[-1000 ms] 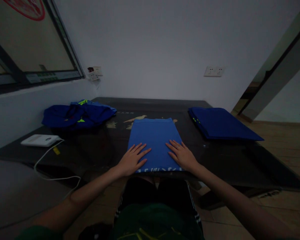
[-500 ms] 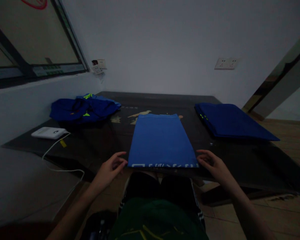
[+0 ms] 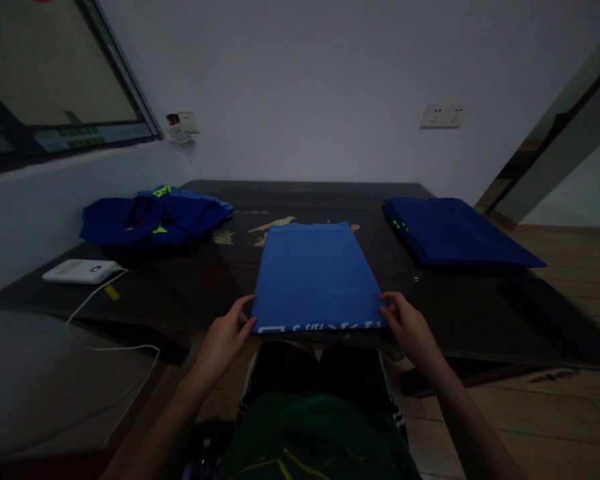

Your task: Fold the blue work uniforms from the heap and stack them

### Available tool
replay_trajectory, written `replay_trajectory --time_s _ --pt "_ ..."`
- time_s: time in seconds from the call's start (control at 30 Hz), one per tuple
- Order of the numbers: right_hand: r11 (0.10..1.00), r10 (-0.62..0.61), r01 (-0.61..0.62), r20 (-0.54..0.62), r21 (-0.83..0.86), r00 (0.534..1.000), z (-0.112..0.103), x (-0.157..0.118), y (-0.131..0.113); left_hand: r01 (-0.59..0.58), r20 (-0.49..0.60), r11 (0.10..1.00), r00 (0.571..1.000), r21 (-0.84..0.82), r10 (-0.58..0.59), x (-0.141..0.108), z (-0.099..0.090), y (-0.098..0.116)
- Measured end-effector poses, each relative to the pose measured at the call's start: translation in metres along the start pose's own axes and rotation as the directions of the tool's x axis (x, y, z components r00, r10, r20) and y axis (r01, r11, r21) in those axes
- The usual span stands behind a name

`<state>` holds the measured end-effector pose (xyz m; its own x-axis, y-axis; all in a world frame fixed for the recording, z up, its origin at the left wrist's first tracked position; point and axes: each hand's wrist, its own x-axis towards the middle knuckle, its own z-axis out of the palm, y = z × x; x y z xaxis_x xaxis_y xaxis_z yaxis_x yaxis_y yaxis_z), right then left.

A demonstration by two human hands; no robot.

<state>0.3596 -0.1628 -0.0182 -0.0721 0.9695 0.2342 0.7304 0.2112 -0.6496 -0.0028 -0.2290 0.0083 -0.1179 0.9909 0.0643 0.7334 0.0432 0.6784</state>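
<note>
A light blue folded cloth [image 3: 315, 277] lies flat at the front edge of the dark table, with white printed marks along its near edge. My left hand [image 3: 230, 330] touches its near left corner, thumb and forefinger apart at the side edge. On the opposite side, my right hand [image 3: 403, 320] has its fingertips on the right edge near the front corner, fingers spread. Neither hand is closed round the cloth.
A crumpled dark blue garment [image 3: 155, 220] lies at the back left of the table [image 3: 300, 193]. A white device [image 3: 80, 271] with a cable sits at the left. Dark blue folded cloth [image 3: 460, 233] is at the right. A wall stands behind.
Both hands have shifted to rest against the side edges of the light blue cloth, the right one slightly farther up its edge. The whole view has shifted a little.
</note>
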Motion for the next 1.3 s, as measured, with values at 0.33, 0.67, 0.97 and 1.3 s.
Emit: replay_trajectory --time_s 0.33,0.67,0.97,1.3 --pt "0.891 -0.212 0.154 -0.091 -0.428 0.973 0.001 -0.008 -0.012 -0.159 -0.062 0.853 0.974 0.496 0.218 -0.004 0.003 0.017" --pt "0.804 -0.481 0.563 0.345 -0.193 0.806 0.042 0.022 -0.044 -0.644 0.336 0.679 0.764 0.352 0.551 0.050 0.069 0.068" --pt "0.823 -0.414 0.514 0.364 -0.243 0.835 0.029 0.015 -0.025 -0.582 0.328 0.720 0.812 0.378 0.484 0.049 0.061 0.048" --pt "0.947 -0.244 0.276 0.192 -0.162 0.950 -0.004 0.042 -0.027 -0.332 0.195 0.937 0.931 0.104 0.308 0.089 0.003 0.021"
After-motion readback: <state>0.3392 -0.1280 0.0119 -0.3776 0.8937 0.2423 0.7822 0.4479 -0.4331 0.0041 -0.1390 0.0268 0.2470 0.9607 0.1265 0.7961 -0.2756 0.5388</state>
